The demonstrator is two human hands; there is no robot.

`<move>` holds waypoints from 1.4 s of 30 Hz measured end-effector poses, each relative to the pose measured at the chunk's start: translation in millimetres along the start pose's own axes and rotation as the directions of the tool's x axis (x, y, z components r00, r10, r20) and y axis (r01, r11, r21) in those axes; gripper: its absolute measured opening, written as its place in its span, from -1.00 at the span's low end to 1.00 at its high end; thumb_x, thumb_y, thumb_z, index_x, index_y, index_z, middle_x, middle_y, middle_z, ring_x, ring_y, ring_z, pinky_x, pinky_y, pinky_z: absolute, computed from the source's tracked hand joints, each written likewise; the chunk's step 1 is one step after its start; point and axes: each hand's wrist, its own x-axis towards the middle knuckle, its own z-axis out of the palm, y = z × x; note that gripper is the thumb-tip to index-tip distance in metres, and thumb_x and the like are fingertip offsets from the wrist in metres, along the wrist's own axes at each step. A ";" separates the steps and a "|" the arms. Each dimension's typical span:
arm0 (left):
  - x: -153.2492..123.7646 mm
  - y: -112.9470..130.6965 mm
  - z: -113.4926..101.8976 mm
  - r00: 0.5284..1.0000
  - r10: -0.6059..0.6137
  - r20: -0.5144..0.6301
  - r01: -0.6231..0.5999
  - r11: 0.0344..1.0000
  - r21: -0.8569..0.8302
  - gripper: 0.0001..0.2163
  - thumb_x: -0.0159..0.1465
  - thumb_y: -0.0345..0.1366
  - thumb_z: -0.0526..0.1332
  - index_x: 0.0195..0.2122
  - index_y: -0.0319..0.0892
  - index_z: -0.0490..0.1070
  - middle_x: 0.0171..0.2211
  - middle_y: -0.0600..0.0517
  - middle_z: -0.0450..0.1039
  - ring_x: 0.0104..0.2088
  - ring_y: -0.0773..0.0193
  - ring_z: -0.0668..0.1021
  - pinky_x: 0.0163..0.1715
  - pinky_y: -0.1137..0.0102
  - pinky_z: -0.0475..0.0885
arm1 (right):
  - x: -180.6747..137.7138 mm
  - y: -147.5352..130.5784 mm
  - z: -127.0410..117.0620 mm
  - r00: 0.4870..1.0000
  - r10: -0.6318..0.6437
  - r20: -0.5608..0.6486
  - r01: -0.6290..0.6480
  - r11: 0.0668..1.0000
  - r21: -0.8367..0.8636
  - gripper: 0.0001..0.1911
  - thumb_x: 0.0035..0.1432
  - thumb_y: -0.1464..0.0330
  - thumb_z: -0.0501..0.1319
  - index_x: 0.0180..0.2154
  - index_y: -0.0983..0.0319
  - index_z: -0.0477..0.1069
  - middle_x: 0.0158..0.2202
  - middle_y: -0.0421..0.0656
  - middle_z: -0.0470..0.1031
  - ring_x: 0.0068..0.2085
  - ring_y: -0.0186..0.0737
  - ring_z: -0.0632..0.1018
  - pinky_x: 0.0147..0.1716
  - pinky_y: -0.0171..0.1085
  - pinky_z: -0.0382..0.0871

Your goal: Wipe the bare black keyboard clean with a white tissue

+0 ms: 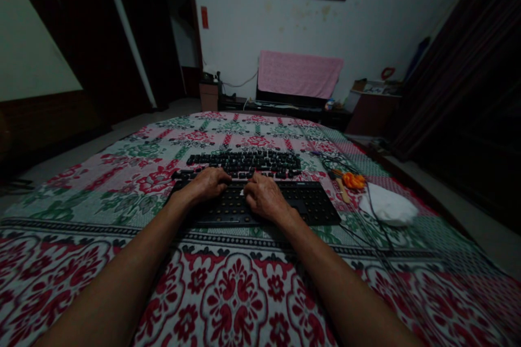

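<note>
A black keyboard lies flat on the patterned bedspread, its keycaps off and small key posts showing. My left hand rests over its upper left part, fingers forward and thumb apart, with nothing visible in it. Over the middle of the keyboard, my right hand has its fingers curled together. A small white bit shows at those fingertips; what it is stays unclear. Just beyond the keyboard, loose black keycaps lie in rows. Both hands cover part of the board.
To the right lie an orange bundle, a wooden-looking handle, a white cloth-like bundle and dark cable. The flowered bedspread spreads beneath everything. Beyond the bed, a pink towel hangs over a dark screen-like object.
</note>
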 end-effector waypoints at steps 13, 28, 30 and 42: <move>0.9 0.0 0.9 1.000 0.018 -0.005 -0.018 1.000 -0.009 -0.69 0.10 -0.40 0.08 -0.17 -0.08 0.49 -0.21 0.06 0.52 -0.19 0.26 0.51 -0.17 0.45 0.34 | 10.0 -7.4 9.0 0.998 -0.028 -0.050 0.028 1.000 0.000 -0.75 0.20 0.41 0.01 -0.24 0.18 0.47 -0.22 -0.09 0.32 -0.24 -0.22 0.32 -0.26 -0.26 0.16; 1.3 -1.5 1.2 1.000 -0.007 0.011 0.006 0.999 0.042 -0.69 0.11 -0.38 0.08 -0.15 -0.10 0.48 -0.21 0.04 0.51 -0.20 0.24 0.51 -0.20 0.44 0.34 | 2.3 8.7 6.5 0.990 0.098 -0.098 -0.095 0.995 0.033 -0.76 0.16 0.43 0.06 -0.20 0.21 0.46 -0.24 -0.08 0.32 -0.22 -0.23 0.35 -0.22 -0.29 0.19; 1.0 -1.8 1.2 1.000 0.005 0.006 -0.005 1.000 0.026 -0.70 0.11 -0.38 0.08 -0.17 -0.08 0.49 -0.23 0.06 0.52 -0.21 0.26 0.51 -0.21 0.45 0.34 | 6.0 5.4 7.7 0.993 0.083 -0.089 -0.081 0.996 0.026 -0.74 0.19 0.42 0.03 -0.19 0.19 0.46 -0.23 -0.09 0.32 -0.21 -0.24 0.34 -0.22 -0.29 0.18; 0.2 -1.1 -0.1 1.000 -0.011 -0.005 0.010 1.000 -0.020 -0.71 0.10 -0.37 0.09 -0.18 -0.07 0.49 -0.22 0.07 0.52 -0.20 0.26 0.51 -0.19 0.47 0.34 | 4.2 17.9 2.8 0.974 0.222 -0.049 -0.224 0.974 -0.043 -0.75 0.17 0.41 0.03 -0.25 0.24 0.48 -0.25 -0.04 0.35 -0.21 -0.18 0.38 -0.22 -0.26 0.20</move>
